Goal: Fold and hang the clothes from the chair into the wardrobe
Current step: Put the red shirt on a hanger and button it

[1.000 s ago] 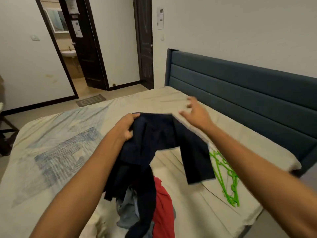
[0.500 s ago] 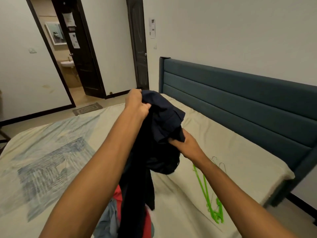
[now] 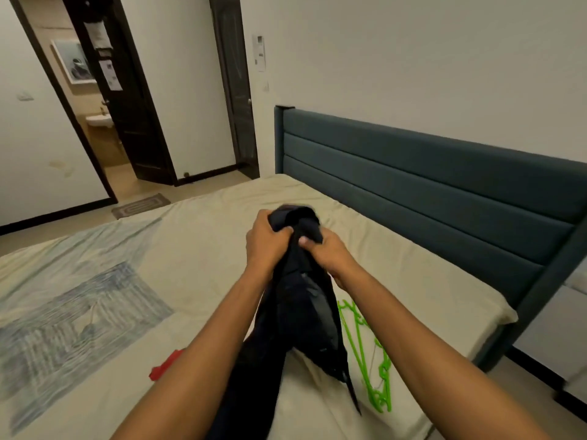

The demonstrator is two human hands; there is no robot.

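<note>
Garment [image 3: 298, 312] held up over bed [image 3: 197, 249] centre. Hangers [image 3: 368, 354] on bed, right of garment. Headboard [image 3: 428, 192] far right. Doorway [image 3: 104, 128] far left.

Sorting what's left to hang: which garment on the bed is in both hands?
The dark navy garment, gripped at its top by the left hand and right hand; the red garment lies untouched.
</note>
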